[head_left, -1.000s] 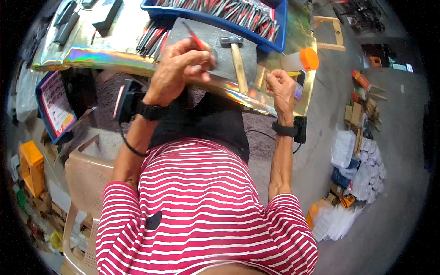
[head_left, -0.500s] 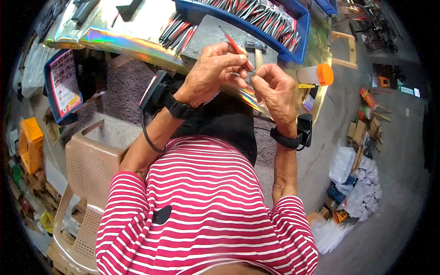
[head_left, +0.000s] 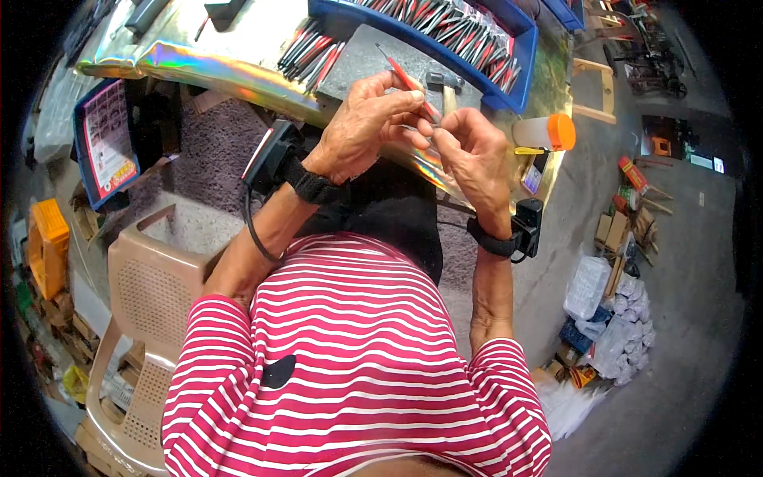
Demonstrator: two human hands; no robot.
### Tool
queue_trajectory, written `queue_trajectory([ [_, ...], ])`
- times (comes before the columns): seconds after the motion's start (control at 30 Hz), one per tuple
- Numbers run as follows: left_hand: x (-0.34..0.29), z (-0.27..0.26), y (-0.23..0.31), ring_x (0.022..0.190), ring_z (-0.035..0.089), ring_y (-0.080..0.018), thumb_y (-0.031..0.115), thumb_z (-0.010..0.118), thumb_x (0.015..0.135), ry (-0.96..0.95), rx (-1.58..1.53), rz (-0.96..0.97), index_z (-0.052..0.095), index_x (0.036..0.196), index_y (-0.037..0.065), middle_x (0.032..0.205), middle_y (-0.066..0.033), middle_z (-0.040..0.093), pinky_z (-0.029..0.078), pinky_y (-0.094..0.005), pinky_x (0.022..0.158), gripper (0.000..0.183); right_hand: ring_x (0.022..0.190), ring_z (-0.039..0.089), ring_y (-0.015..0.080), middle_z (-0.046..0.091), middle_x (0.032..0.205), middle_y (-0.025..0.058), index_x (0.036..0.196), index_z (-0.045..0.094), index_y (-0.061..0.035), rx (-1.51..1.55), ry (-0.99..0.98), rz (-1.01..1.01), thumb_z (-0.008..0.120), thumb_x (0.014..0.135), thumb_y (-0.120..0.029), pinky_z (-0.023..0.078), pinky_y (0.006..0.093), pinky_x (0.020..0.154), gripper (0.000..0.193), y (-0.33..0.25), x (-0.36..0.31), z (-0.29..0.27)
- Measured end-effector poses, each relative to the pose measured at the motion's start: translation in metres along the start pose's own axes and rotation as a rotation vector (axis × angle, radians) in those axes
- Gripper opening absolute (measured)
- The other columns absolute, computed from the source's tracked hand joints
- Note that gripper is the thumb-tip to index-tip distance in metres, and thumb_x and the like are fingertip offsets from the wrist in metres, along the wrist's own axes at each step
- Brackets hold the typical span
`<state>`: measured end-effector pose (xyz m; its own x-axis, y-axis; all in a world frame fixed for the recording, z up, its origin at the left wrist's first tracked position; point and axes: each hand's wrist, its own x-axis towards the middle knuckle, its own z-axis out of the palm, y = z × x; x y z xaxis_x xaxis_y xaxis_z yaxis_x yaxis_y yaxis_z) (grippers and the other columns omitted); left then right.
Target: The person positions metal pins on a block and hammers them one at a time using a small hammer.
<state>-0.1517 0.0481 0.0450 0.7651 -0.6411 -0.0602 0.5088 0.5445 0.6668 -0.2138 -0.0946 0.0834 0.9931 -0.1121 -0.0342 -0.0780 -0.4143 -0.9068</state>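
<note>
**A:** ok, I'm on the head cam feed from afar, what's the left hand point(head_left: 362, 123) up to on your screen?

**B:** Pinching a slim red stick point(head_left: 405, 78) between thumb and fingers, I see that much clearly. It's held tilted above the near edge of the desk point(head_left: 230, 71), dark tip pointing far and left.

**A:** and the right hand point(head_left: 477, 155)?

**B:** Fingers curled in, tips right by the stick's near end. Honestly can't tell if they're pinched onto it or just beside it, too small from where I sit.

**A:** fair. what's around them?

**B:** Just past the hands there's a grey slab point(head_left: 362, 60), with a hammer point(head_left: 443, 80) lying on it, part of the handle hidden behind the right hand. A loose bundle of similar sticks point(head_left: 310, 57) sits left of the slab.

**A:** I've got a blue tray point(head_left: 528, 56) on the far side too, loaded with red and dark ones.

**B:** Yep, and to the right, a whitish jar point(head_left: 531, 133) with an orange lid point(head_left: 561, 131), lying near the desk's right edge.
</note>
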Motion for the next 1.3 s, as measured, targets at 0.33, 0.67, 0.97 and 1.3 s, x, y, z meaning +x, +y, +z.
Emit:
queue_trajectory([
  [0.33, -0.002, -0.002, -0.002, 0.068, 0.059, -0.0146, 0.016, 0.051, 0.082, 0.025, 0.020, 0.011, 0.044, 0.095, 0.001, 0.084, -0.0119, 0.057, 0.052, -0.0225, 0.056, 0.021, 0.054, 0.046, 0.0051, 0.049, 0.061, 0.0008, 0.072, 0.048, 0.0012, -0.034, -0.015, -0.013, 0.052, 0.074, -0.002, 0.039, 0.0203, 0.047, 0.006, 0.000, 0.001, 0.002],
  [0.67, -0.004, -0.002, -0.002, 0.068, 0.059, -0.0137, 0.015, 0.051, 0.083, 0.037, 0.179, 0.064, 0.044, 0.097, 0.001, 0.082, -0.0111, 0.057, 0.051, -0.0224, 0.055, 0.022, 0.053, 0.047, 0.0066, 0.049, 0.059, 0.0023, 0.071, 0.047, 0.0011, -0.143, -0.006, -0.037, 0.054, 0.073, -0.004, 0.039, 0.0227, 0.046, 0.009, 0.005, 0.002, 0.005],
  [0.97, -0.004, -0.004, -0.007, 0.065, 0.057, -0.0124, 0.012, 0.048, 0.084, 0.063, 0.576, 0.138, 0.043, 0.097, 0.001, 0.078, -0.0102, 0.057, 0.050, -0.0224, 0.054, 0.018, 0.048, 0.050, 0.0130, 0.050, 0.055, 0.0082, 0.070, 0.047, 0.0009, -0.346, -0.029, -0.155, 0.055, 0.071, -0.006, 0.040, 0.0269, 0.046, 0.010, 0.009, 0.003, 0.009],
  [1.3, -0.006, -0.015, -0.007, 0.066, 0.058, -0.0146, 0.014, 0.049, 0.083, 0.023, 0.172, 0.026, 0.045, 0.095, -0.002, 0.080, -0.0118, 0.057, 0.051, -0.0238, 0.054, 0.020, 0.050, 0.042, 0.0023, 0.048, 0.060, -0.0026, 0.072, 0.051, -0.0003, 0.063, -0.078, 0.095, 0.053, 0.078, -0.008, 0.034, 0.0174, 0.042, 0.010, 0.002, -0.004, 0.006],
])
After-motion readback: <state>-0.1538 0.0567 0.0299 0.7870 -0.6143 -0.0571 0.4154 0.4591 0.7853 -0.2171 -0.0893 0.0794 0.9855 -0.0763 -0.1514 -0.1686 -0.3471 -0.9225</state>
